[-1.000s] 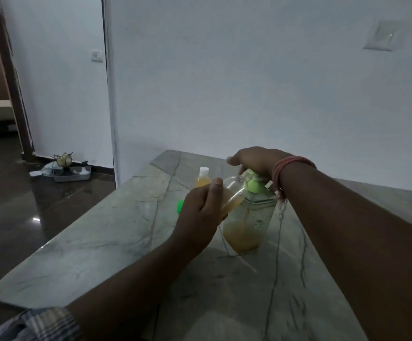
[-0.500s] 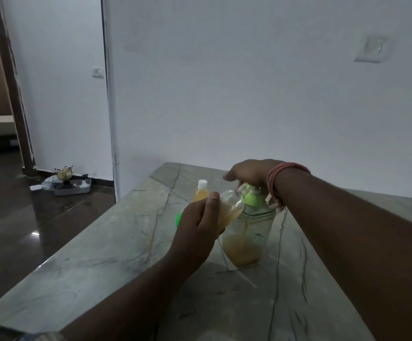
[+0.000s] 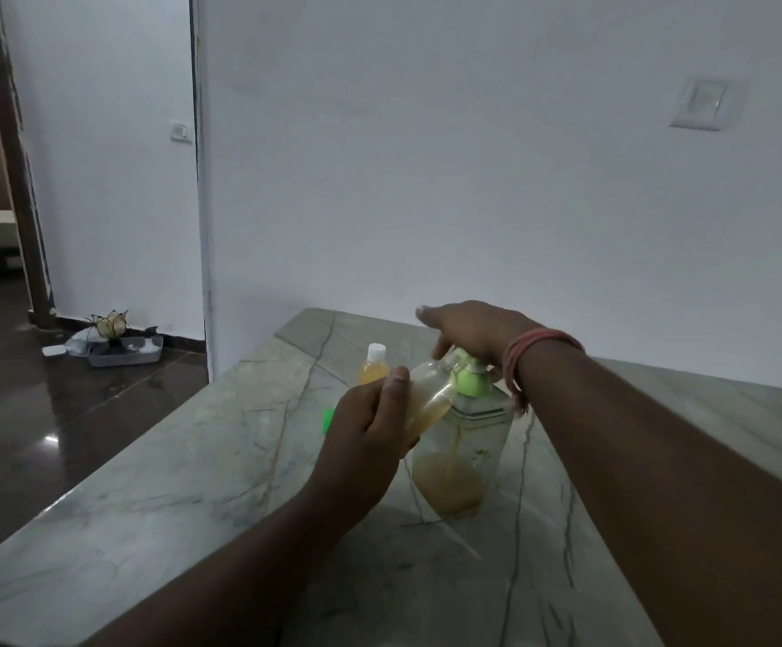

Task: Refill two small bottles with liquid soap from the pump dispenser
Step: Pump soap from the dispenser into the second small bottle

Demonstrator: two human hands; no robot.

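Observation:
A clear pump dispenser (image 3: 463, 464) with a green pump head and orange soap in its lower part stands on the marble table (image 3: 155, 502). My right hand (image 3: 468, 331) rests flat on top of the pump head, fingers fairly straight. My left hand (image 3: 363, 431) grips a small clear bottle (image 3: 428, 394), tilted with its mouth up against the pump spout; it is partly filled with orange soap. A second small bottle (image 3: 374, 368) with a white cap and orange soap stands upright behind my left hand.
A small green cap (image 3: 328, 420) lies on the table, half hidden by my left hand. The table's left edge drops to a dark glossy floor. A grey tray (image 3: 123, 352) with small items sits on the floor by the white wall.
The view has tilted up slightly, so the hands sit lower in the frame. My right hand's fingers have lifted and straightened a little over the pump head. The tilted bottle stays at the spout.

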